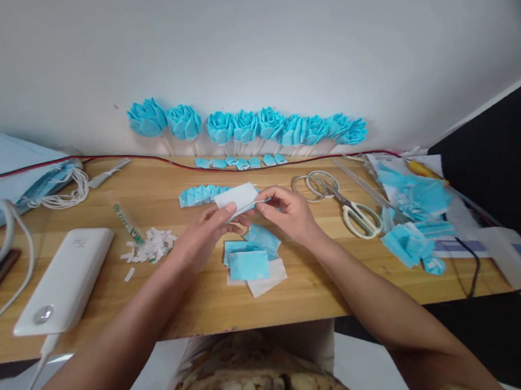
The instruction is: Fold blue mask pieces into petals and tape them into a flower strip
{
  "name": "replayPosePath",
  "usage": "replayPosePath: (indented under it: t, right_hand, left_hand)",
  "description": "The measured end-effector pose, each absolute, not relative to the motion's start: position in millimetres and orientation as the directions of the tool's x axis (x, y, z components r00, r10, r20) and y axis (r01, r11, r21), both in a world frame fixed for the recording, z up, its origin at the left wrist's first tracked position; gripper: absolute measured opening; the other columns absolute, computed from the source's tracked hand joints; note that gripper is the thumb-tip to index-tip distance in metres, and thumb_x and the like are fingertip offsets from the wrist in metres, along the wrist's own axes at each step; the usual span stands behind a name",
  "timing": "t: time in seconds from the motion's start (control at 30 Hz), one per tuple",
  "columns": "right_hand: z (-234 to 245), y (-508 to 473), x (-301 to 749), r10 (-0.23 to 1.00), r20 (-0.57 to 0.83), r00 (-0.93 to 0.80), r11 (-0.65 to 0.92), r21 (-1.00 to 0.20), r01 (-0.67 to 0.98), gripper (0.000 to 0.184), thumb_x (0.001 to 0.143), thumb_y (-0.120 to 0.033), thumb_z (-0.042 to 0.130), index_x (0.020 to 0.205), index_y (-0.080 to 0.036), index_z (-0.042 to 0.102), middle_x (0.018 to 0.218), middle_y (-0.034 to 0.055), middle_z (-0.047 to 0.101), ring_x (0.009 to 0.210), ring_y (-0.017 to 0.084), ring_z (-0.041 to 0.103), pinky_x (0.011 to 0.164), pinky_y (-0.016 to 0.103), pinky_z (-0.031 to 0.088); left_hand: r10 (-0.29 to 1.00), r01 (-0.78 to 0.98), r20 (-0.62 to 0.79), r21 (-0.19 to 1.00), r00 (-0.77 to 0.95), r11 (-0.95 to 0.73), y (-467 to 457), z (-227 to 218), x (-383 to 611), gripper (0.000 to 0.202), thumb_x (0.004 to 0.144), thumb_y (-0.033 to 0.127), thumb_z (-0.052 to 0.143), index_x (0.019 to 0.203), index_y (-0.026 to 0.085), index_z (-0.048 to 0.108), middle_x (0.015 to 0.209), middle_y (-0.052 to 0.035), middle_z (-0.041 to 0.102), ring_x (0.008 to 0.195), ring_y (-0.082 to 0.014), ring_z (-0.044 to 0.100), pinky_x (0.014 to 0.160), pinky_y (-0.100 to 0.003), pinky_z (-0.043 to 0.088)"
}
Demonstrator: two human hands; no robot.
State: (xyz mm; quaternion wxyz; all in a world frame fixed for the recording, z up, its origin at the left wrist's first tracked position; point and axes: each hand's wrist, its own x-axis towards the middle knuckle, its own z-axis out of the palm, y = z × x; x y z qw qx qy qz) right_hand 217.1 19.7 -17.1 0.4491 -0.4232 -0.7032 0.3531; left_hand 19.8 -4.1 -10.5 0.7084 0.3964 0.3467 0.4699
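Note:
Both hands meet over the middle of the wooden desk (157,190). My left hand (210,228) pinches the near edge of a small white rectangular piece (238,196), thumb on top. My right hand (285,212) pinches the same piece at its right end, fingers closed. Just below the hands lie several cut blue and white rectangles (251,261) in a loose stack. A row of folded blue pieces (199,194) sits just behind the left hand.
Blue folded flowers (244,125) line the wall. Scissors (352,207) lie right of my hands, with blue scraps (409,216) beyond. A white power bank (64,277), white paper bits (152,247), face masks (31,188) and cables sit at left.

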Motion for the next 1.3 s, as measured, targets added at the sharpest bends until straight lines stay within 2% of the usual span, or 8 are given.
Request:
replayPosePath:
  t: [0.23,0.43,0.6,0.77,0.87,1.07,1.2,1.3]
  right_hand:
    - [-17,19,215,0.919,0.328,-0.22,0.38,-0.885,0.268,0.009,0.082,-0.029,0.067,0.087,-0.021,0.066,0.084,0.0013,0.071,0.077,0.015,0.065,0.071,0.028,0.052]
    - [-20,21,217,0.935,0.228,-0.271,0.272,-0.952,0.139,0.039,0.086,-0.04,0.068,0.121,-0.024,0.062,0.088,0.0013,0.069,0.081,0.016,0.066,0.073,0.028,0.053]
    - [-19,20,217,0.911,0.154,-0.382,0.165,-0.986,-0.005,0.059,0.083,-0.049,0.071,0.135,-0.026,0.055,0.108,0.0057,0.07,0.099,0.02,0.068,0.083,0.032,0.056]
    - [-25,22,217,0.931,0.157,-0.33,0.174,-0.984,0.025,0.052,0.082,-0.042,0.073,0.129,-0.025,0.06,0.092,0.0018,0.069,0.081,0.016,0.066,0.073,0.029,0.056]
    - [-27,23,217,0.939,0.153,-0.307,0.174,-0.984,0.043,0.047,0.083,-0.038,0.071,0.127,-0.024,0.062,0.088,0.0016,0.068,0.079,0.015,0.064,0.072,0.029,0.055]
    - [-19,16,211,0.95,0.24,-0.2,0.252,-0.967,0.039,0.048,0.086,-0.037,0.07,0.131,-0.027,0.059,0.085,0.0003,0.06,0.071,0.013,0.056,0.066,0.026,0.052]
    - [-16,8,205,0.952,0.259,-0.164,0.26,-0.965,-0.013,0.046,0.087,-0.035,0.068,0.132,-0.029,0.058,0.084,-0.0007,0.056,0.072,0.013,0.054,0.067,0.026,0.052]
    - [-18,4,200,0.955,0.236,-0.18,0.228,-0.971,-0.067,0.047,0.087,-0.033,0.069,0.132,-0.03,0.057,0.087,-0.0006,0.058,0.076,0.013,0.055,0.072,0.026,0.052]
  left_hand:
    - [0.964,-0.232,-0.131,0.955,0.233,0.185,-4,-13,19,0.023,0.073,0.035,0.082,0.086,0.016,0.078,0.08,-0.0074,0.076,0.077,-0.0211,0.066,0.074,-0.033,0.049]
    - [0.971,-0.194,-0.094,0.971,0.221,0.138,-3,-11,19,0.018,0.077,0.035,0.077,0.082,0.017,0.077,0.075,-0.0057,0.074,0.075,-0.0216,0.066,0.073,-0.033,0.049]
    - [0.978,-0.08,-0.099,0.99,0.182,0.115,-4,-12,18,0.015,0.078,0.031,0.076,0.078,0.016,0.076,0.074,-0.0057,0.074,0.072,-0.0211,0.065,0.073,-0.032,0.047]
    - [0.975,-0.039,-0.067,0.996,0.212,0.077,-4,-11,18,0.014,0.08,0.031,0.075,0.08,0.017,0.075,0.073,-0.0043,0.074,0.073,-0.0204,0.066,0.073,-0.031,0.047]
    - [0.982,-0.087,-0.053,0.994,0.182,0.07,-5,-8,19,0.018,0.08,0.032,0.075,0.09,0.017,0.074,0.072,-0.0036,0.072,0.071,-0.0197,0.066,0.071,-0.03,0.048]
    - [1.0,-0.307,-0.018,0.952,0.019,0.023,-5,-10,21,0.056,0.078,0.042,0.079,0.127,0.02,0.062,0.086,-0.0023,0.07,0.076,-0.0162,0.063,0.069,-0.028,0.049]
    - [0.958,-0.29,-0.165,0.929,0.232,0.231,-8,-16,27,0.046,0.066,0.05,0.085,0.091,0.013,0.073,0.078,-0.004,0.067,0.07,-0.0156,0.06,0.068,-0.03,0.049]
    - [0.944,-0.286,-0.227,0.913,0.239,0.292,-9,-19,31,0.047,0.059,0.055,0.087,0.072,0.012,0.072,0.07,-0.0038,0.066,0.066,-0.0145,0.058,0.068,-0.03,0.048]
